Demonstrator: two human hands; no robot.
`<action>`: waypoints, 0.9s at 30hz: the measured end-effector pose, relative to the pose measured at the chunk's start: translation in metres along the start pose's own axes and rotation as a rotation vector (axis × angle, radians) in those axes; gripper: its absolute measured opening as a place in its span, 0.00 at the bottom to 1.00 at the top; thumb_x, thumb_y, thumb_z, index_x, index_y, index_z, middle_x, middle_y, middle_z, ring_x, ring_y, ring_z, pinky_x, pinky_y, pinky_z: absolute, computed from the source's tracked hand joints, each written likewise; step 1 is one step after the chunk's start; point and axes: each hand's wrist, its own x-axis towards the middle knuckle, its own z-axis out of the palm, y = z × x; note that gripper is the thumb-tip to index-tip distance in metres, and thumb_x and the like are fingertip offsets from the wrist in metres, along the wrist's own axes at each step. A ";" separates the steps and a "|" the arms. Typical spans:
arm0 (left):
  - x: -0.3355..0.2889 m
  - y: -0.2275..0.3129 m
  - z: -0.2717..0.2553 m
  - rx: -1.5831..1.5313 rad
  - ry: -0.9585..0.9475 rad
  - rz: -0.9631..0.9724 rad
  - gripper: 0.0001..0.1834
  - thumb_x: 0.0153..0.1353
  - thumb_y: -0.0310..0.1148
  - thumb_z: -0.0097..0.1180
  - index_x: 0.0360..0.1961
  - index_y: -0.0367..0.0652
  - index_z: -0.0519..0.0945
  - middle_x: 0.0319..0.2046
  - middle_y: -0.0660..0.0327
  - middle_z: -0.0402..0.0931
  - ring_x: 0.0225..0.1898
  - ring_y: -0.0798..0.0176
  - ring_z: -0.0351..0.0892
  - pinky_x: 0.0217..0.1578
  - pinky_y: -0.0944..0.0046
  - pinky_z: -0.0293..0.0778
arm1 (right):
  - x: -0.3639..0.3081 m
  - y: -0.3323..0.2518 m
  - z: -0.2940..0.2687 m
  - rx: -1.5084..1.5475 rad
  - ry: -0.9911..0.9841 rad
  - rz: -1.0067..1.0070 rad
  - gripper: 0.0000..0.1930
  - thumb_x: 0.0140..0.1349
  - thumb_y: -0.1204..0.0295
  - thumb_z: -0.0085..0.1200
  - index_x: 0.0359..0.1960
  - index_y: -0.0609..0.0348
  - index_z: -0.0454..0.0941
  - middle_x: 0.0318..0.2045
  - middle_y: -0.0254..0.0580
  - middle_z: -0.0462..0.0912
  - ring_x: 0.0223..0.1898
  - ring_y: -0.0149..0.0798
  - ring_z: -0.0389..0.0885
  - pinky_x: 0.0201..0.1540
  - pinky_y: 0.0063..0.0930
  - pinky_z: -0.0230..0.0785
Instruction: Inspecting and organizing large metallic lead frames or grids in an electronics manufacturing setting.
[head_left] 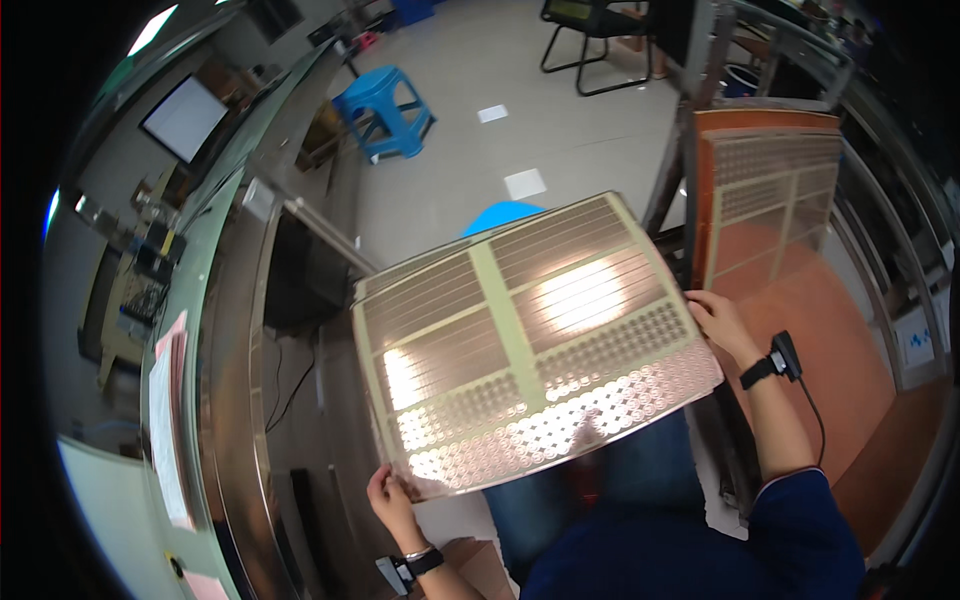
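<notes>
The head-worn fisheye looks down and forward, left hand (394, 500) and right hand (724, 326) near.

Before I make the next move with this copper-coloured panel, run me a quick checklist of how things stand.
1. Left hand on the panel: ok, gripping its near left corner.
2. Right hand on the panel: ok, gripping its right edge.
3. Wrist cable clear of the panel: ok, it hangs beside the right forearm.
4. Top face readable all over: not ok, bright glare washes out several patches.
5. Underside condition: cannot tell, it faces away from the camera.
6. Gap to the upright panel at right: cannot tell, one view gives no sure depth.
</notes>
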 end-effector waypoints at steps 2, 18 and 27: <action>-0.006 0.004 0.001 0.339 0.097 0.281 0.11 0.60 0.24 0.47 0.42 0.36 0.76 0.38 0.57 0.70 0.26 0.66 0.73 0.23 0.69 0.70 | -0.006 -0.011 -0.003 0.026 -0.018 0.091 0.11 0.59 0.71 0.51 0.40 0.65 0.78 0.30 0.48 0.83 0.32 0.37 0.81 0.36 0.28 0.70; -0.036 0.027 -0.028 -0.228 -0.201 -0.211 0.12 0.67 0.30 0.43 0.45 0.36 0.75 0.24 0.69 0.73 0.21 0.79 0.67 0.20 0.78 0.63 | -0.003 0.019 -0.001 0.427 0.102 0.308 0.12 0.66 0.68 0.46 0.35 0.66 0.76 0.29 0.29 0.76 0.32 0.23 0.71 0.36 0.18 0.63; -0.048 0.031 -0.024 -0.689 -0.267 -0.326 0.09 0.66 0.30 0.46 0.41 0.36 0.74 0.33 0.60 0.77 0.27 0.72 0.76 0.29 0.75 0.73 | -0.022 0.005 -0.048 0.508 0.310 0.233 0.14 0.67 0.65 0.46 0.35 0.63 0.78 0.28 0.29 0.79 0.27 0.21 0.72 0.31 0.16 0.63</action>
